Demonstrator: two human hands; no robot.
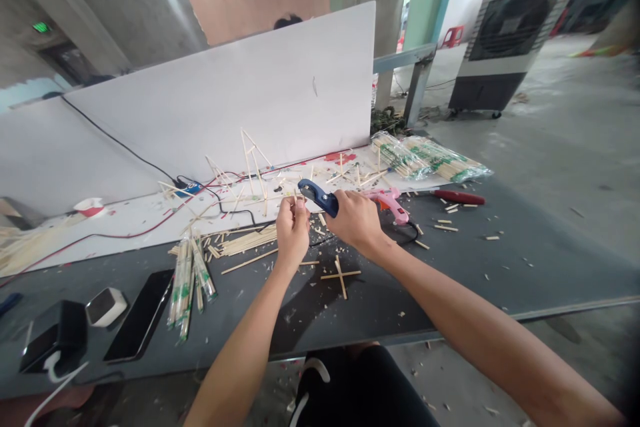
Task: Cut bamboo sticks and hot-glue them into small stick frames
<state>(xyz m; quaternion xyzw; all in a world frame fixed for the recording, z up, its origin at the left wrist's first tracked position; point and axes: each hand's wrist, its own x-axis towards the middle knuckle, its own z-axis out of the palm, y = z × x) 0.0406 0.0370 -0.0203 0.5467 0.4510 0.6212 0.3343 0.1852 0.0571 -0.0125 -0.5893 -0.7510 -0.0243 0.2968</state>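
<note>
My right hand (355,217) is closed around the handle of a dark blue cutting tool (319,197), whose head points left toward my other hand. My left hand (293,225) is pinched just left of the tool's head, on what looks like a thin wooden stick that is mostly hidden by the fingers. Below the hands, a small cross of sticks (341,275) lies on the dark table. A pink glue gun (393,203) rests right of my right hand. Loose sticks (250,240) lie left of my left hand.
Bagged sticks (433,157) lie at the back right, near a red-handled tool (459,197). Stick frames (255,163) stand before a white panel (250,93). Bundled sticks (189,280), a phone (140,315), a white device (106,307) and a black box (55,335) are at left.
</note>
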